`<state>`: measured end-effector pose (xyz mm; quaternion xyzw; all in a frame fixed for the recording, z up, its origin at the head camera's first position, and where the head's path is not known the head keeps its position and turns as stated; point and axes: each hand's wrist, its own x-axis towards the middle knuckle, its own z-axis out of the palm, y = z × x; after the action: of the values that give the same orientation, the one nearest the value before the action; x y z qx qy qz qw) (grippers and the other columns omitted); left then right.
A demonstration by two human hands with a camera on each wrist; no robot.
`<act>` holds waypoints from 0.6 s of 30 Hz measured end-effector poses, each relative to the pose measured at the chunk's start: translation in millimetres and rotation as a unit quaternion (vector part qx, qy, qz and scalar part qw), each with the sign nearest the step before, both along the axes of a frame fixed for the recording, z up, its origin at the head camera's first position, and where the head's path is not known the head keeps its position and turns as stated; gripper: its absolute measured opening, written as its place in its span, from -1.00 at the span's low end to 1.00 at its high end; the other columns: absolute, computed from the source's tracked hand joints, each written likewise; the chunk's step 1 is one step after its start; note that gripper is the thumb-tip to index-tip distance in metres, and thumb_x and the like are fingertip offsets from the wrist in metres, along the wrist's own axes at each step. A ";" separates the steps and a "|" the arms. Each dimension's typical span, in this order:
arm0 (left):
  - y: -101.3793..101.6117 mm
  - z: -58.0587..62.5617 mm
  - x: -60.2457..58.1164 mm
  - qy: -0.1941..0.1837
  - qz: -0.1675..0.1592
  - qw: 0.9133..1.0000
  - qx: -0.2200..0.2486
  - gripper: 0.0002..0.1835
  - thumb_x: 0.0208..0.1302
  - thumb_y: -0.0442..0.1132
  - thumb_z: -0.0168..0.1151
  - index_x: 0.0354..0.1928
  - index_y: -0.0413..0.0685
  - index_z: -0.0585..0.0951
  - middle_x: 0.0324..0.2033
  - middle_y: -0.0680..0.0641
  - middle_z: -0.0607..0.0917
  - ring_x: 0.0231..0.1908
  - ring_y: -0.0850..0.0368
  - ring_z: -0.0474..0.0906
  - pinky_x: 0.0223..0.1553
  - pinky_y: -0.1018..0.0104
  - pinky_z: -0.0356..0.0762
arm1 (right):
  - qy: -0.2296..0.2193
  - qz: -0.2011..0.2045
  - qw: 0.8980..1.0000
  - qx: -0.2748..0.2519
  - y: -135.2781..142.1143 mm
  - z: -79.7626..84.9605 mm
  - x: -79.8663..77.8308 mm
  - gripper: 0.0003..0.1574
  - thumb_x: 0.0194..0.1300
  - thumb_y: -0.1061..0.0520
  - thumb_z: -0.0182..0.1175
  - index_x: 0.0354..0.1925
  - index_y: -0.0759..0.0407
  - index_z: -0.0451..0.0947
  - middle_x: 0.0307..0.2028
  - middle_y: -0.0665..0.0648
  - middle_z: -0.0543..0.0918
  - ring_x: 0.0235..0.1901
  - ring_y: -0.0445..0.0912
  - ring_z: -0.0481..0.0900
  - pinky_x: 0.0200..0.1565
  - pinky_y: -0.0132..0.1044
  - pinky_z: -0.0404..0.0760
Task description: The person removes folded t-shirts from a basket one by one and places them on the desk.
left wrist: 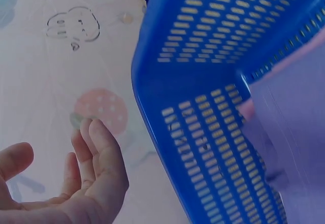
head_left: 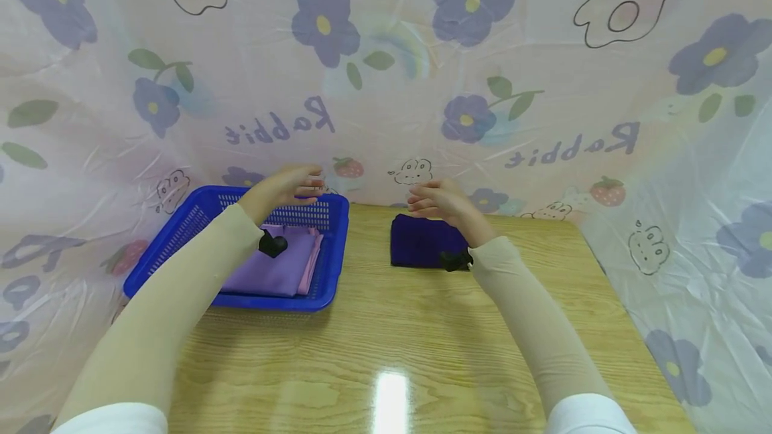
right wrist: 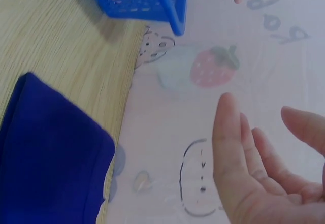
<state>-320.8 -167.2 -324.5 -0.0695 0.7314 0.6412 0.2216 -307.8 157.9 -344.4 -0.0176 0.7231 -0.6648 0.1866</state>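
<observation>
Sitting at the left of the wooden table [head_left: 362, 340], the blue basket [head_left: 339, 253] holds a folded lilac cloth [head_left: 271, 273] with pink cloth [head_left: 315, 261] showing along its right edge; I judge they are laid flat so the stack fits neatly inside. My left hand [head_left: 288, 186] hangs above the basket's back rim, fingers loosely bent, thumb well apart, with nothing in its hold; that height seems to spare the cloths any contact. Further right, my right hand [head_left: 445, 202] is likewise relaxed and empty, above the back edge of the folded dark blue cloth [head_left: 422, 243]. This one lies apart from the basket, near the table's back edge, its flat fold probably there to keep it compact.

As for what I can't see, my left forearm covers part of the basket and lilac cloth, and I cannot tell how many layers lie beneath. My right hand and its black wrist mount [head_left: 456, 260] hide the dark blue cloth's right end; the right wrist view cuts that cloth off too, and its creases barely show.
</observation>
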 end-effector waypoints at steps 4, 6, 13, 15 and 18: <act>-14.6 3.0 3.6 0.002 -0.007 1.000 -0.005 -0.36 0.61 -0.05 -0.17 0.59 -0.03 -0.02 0.37 -0.23 0.30 0.06 0.04 0.49 0.33 0.06 0.34 | -0.005 0.009 1.000 -0.015 -11.5 1.0 -0.3 -0.27 0.50 0.19 0.13 0.45 0.44 0.12 0.10 0.50 0.52 -0.20 0.08 0.71 0.17 0.07 0.51; -22.2 3.9 4.7 0.002 -0.008 1.000 -0.006 -0.36 0.62 -0.05 -0.19 0.59 -0.04 -0.04 0.40 -0.24 0.26 0.09 0.03 0.46 0.35 0.04 0.30 | -0.008 0.011 1.000 -0.021 -17.1 1.4 -0.5 -0.27 0.49 0.20 0.14 0.45 0.44 0.12 0.09 0.51 0.52 -0.18 0.11 0.71 0.16 0.07 0.52; -49.0 8.2 10.0 0.003 -0.013 1.000 -0.012 -0.33 0.61 -0.02 -0.18 0.60 -0.05 -0.08 0.46 -0.27 0.17 0.09 0.06 0.46 0.33 0.09 0.33 | -0.011 0.021 0.999 -0.036 -36.4 3.9 -2.2 -0.35 0.49 0.22 0.13 0.39 0.47 0.19 -0.04 0.45 0.57 -0.27 0.06 0.71 0.20 0.11 0.47; -55.1 9.7 11.1 0.003 -0.012 1.000 -0.011 -0.32 0.61 -0.01 -0.18 0.60 -0.05 -0.09 0.48 -0.27 0.14 0.12 0.05 0.44 0.33 0.10 0.33 | -0.006 0.026 0.999 -0.037 -41.9 5.0 -2.6 -0.38 0.49 0.23 0.13 0.36 0.48 0.22 -0.12 0.39 0.59 -0.27 0.07 0.71 0.19 0.12 0.47; -63.9 10.0 12.3 0.005 -0.015 1.000 -0.011 -0.31 0.61 0.00 -0.18 0.60 -0.06 -0.11 0.48 -0.28 0.14 0.22 -0.03 0.37 0.36 0.08 0.29 | -0.002 0.035 0.998 -0.043 -50.4 5.7 -2.7 -0.42 0.48 0.25 0.12 0.33 0.50 0.25 -0.16 0.37 0.59 -0.18 0.18 0.69 0.15 0.11 0.53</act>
<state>-308.5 -231.1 -314.6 -0.0571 0.7403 0.6303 0.2268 -310.5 107.5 -338.7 -0.0493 0.6928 -0.6881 0.2100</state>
